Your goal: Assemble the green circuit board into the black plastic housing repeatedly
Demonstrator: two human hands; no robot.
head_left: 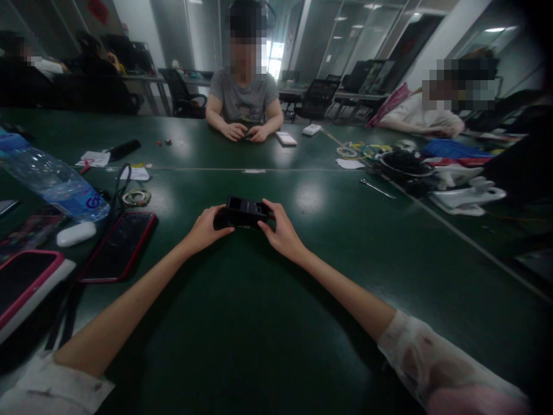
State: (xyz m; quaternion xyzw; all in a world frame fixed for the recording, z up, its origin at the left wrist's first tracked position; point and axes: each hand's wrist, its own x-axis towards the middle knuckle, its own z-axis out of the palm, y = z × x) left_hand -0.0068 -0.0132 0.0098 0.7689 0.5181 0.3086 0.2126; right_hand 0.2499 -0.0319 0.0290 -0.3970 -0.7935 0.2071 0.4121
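Note:
A small black boxy device (246, 212) rests on the dark green table (242, 300), in the middle of the view. My left hand (207, 229) grips its left end, thumb along the near side and fingers behind. At its right end my right hand (280, 231) holds on in the same manner, with the thumb at the front and a finger over the far corner. Small details on the device's top are too dark to make out.
Left: water bottle (56, 181), red-edged phone (121, 248), white earphone case (76, 234) and pink-edged phone (26, 282). Right: wrench (377, 188), coiled cables (358, 151) and white plastic parts (469, 196). A person (244, 95) sits opposite, another (423, 112) at the right.

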